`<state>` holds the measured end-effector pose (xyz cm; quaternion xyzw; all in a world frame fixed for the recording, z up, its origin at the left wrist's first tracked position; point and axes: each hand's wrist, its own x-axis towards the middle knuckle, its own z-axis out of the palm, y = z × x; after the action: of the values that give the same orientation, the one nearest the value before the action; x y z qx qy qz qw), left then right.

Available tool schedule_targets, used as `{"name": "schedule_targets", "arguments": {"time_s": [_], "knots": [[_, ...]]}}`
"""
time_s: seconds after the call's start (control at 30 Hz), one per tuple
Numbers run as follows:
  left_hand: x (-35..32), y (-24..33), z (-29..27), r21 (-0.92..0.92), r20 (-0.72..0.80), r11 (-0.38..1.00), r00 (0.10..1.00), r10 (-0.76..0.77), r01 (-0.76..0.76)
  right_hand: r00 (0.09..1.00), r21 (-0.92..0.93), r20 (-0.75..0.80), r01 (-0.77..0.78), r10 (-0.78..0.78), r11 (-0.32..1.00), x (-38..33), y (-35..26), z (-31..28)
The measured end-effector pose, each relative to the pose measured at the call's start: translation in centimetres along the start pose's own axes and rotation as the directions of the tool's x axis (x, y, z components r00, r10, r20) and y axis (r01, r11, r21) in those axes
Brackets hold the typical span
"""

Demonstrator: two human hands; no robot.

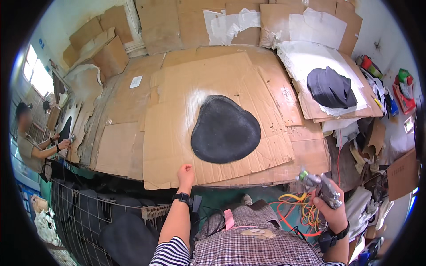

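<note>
A black, rounded-triangular piece of sheet material (226,131) lies flat on the cardboard in front of me. Just short of its lower left edge is my left hand (185,176), fingers curled in and nothing visible in them; it does not touch the piece. At the right, beyond the table's front edge, my right hand (332,208) grips a metal spray gun (326,191) whose green-tipped nozzle end points left. A pile of similar black pieces (330,88) sits on a white-covered board at the far right, the top ones folded up.
Cardboard sheets (173,146) cover the table and stand along its back. A wire rack (88,221) holding black pieces is at lower left. Orange and yellow hoses (301,210) coil below the front edge. At the far left another person (33,144) holds a black piece.
</note>
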<state>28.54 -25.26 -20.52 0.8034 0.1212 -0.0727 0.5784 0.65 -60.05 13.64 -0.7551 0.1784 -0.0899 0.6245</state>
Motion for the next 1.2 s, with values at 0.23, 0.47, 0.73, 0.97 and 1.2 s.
{"name": "schedule_targets", "arguments": {"time_s": [0.23, 0.47, 0.73, 0.97, 1.2], "knots": [[4.1, -0.2, 3.1, 0.203, 0.012, 0.977, 0.998, 0.060, -0.062, 0.991, -0.062, 0.096, -0.091, 0.097, 0.994, -1.6, 0.4, -1.0], [4.3, 4.1, 4.9, 0.458, -0.020, 0.889, 0.999, 0.033, -0.020, 0.985, -0.107, 0.162, -0.040, 0.057, 0.993, -0.8, -0.3, -0.4], [3.3, 6.4, 6.8, 0.575, -0.092, 0.817, 0.996, 0.017, 0.039, 0.983, -0.015, -0.044, -0.179, 0.178, 0.984, -3.1, -0.2, -1.8], [3.6, 7.1, 7.2, 0.494, -0.135, 0.867, 0.991, 0.006, 0.061, 0.992, 0.118, -0.090, -0.081, 0.092, 0.990, -1.2, 0.8, -0.5], [5.0, 4.2, 8.0, -0.214, -0.112, 0.959, 0.970, -0.214, 0.187, 0.971, -0.182, 0.196, -0.101, 0.137, 0.978, -2.4, 1.3, -3.8]]}}
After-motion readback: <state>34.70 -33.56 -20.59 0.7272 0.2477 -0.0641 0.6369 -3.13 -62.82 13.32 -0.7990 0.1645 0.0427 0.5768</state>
